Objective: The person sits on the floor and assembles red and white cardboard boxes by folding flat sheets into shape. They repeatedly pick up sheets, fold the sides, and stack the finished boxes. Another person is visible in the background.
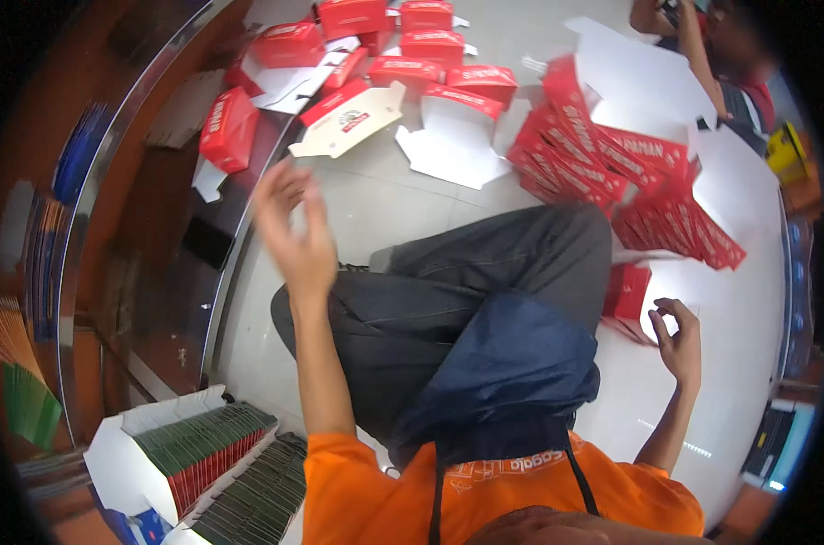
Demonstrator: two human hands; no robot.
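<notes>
My left hand [296, 238], blurred by motion, is raised in front of my crossed legs with thumb and fingers apart and nothing in them. Just beyond its fingertips lies a folded box [355, 118] with a cream lid and a red side. My right hand [679, 343] is out to the right, fingers curved and a gap between thumb and forefinger; I see nothing held. Close to it on the floor is a red box with a white flap [628, 295]; whether the hand touches it, I cannot tell.
Several red folded boxes [430, 47] lie ahead. Overlapping flat red cartons [602, 154] are heaped at the right. White boxes [126, 454] of dark packets stand at the lower left, beside a metal-edged shelf [74, 236]. Another person [698, 54] is at the far right.
</notes>
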